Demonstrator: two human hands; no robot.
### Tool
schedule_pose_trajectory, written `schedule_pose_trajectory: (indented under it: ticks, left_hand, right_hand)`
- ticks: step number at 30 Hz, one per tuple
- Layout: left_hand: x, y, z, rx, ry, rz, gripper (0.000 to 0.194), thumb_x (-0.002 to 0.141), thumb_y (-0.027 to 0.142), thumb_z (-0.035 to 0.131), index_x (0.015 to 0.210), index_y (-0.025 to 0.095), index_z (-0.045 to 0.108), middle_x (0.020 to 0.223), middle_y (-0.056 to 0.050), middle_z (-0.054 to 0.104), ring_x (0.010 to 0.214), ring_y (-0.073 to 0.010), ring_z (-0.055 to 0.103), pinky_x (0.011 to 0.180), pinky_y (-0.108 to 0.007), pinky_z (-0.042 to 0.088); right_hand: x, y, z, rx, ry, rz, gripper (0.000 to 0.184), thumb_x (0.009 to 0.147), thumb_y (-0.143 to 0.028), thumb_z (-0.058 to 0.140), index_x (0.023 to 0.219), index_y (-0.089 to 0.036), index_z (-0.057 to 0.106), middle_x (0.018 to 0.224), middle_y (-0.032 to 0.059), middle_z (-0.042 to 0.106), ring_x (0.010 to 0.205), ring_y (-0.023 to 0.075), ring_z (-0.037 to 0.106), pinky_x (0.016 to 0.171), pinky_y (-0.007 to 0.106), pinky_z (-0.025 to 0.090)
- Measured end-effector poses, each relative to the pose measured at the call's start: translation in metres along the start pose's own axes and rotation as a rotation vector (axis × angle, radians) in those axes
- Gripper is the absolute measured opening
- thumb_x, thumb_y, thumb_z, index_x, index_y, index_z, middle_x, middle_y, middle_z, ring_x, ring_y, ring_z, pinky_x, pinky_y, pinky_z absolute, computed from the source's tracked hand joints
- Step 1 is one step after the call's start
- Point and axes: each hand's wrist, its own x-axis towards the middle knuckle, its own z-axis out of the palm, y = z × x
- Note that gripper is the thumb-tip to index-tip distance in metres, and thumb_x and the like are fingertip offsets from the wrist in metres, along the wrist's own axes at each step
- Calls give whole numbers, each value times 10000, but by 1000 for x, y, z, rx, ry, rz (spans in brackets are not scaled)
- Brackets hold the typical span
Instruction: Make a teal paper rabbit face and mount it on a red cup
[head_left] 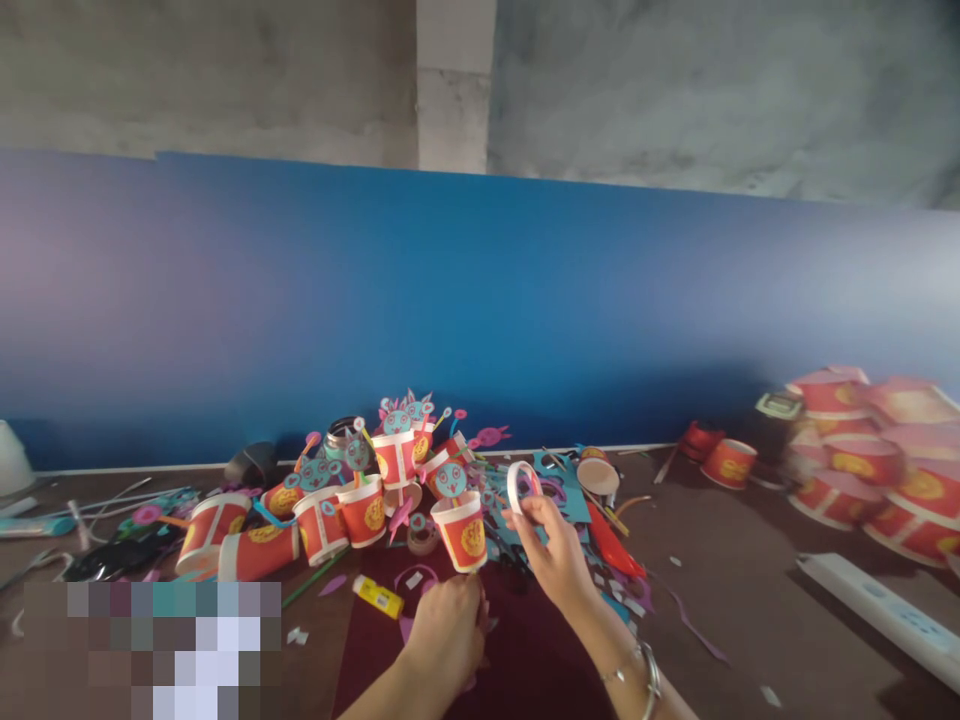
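Note:
My left hand [448,628] is closed below a red and white paper cup [463,533], at its base. The grip itself is hidden, so whether a stick runs into the fist cannot be seen. A round blue paper face [451,480] with pink eyes rises from the cup's rim. Between the fingers and thumb of my right hand [551,548] is a roll of white tape [516,490], held up to the right of the cup. A yellow glue stick [377,597] lies left of my left hand.
Several decorated paper cups [259,551] crowd the table to the left and behind. Blue paper scraps [574,490] and a red pointed object [615,542] lie to the right. Stacked red cups [855,460] and a white power strip [885,610] are at far right. A blue panel [480,300] stands behind.

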Motion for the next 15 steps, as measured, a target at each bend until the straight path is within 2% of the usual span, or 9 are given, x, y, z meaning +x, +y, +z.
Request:
schedule_pose_trajectory:
  ticks: [2,4,6,7,9,15]
  left_hand:
    - [-1,0,0,-66,112,81,256,837,169,403,1027,173,575,920,-100,677,840,-235,648,738,-318,473]
    - [-2,1,0,-167,350,224,409,834,128,386,1238,173,436,1120,-123,608,1029,-229,586,854,-332,457]
    - [-2,1,0,-217,582,368,582,817,82,386,1375,170,249,1327,-153,444,1246,-242,406,985,-383,379]
    - [-2,0,0,-216,649,419,634,811,64,381,1405,174,188,1377,-156,376,1298,-251,325,1020,-416,339]
    - [-3,0,-1,-199,679,481,688,800,36,378,1427,197,145,1393,-150,342,1311,-263,287,1034,-462,311]
    - [-5,-1,-5,-238,609,498,712,749,7,413,1403,239,254,1271,-124,476,1167,-258,447,957,-461,387]
  right_hand:
    - [-2,-5,0,-88,-1,-59,91,906,-293,436,931,-214,472,852,85,662,820,222,649,740,324,496]
    - [-4,-9,1,-184,-1,-122,71,899,-260,438,932,-214,482,824,75,644,792,220,625,730,334,483]
    - [-6,-15,2,-253,-8,-175,59,888,-228,450,925,-214,493,797,64,624,766,219,600,705,337,471]
    - [-6,-17,3,-272,-18,-196,55,884,-216,453,920,-215,495,791,60,619,758,218,592,694,337,466]
    - [-7,-23,5,-289,-50,-232,50,883,-196,451,910,-215,488,776,54,618,738,215,585,677,334,460]
    - [-7,-33,8,-307,-110,-316,82,879,-142,425,882,-217,458,718,31,618,657,194,591,663,332,442]
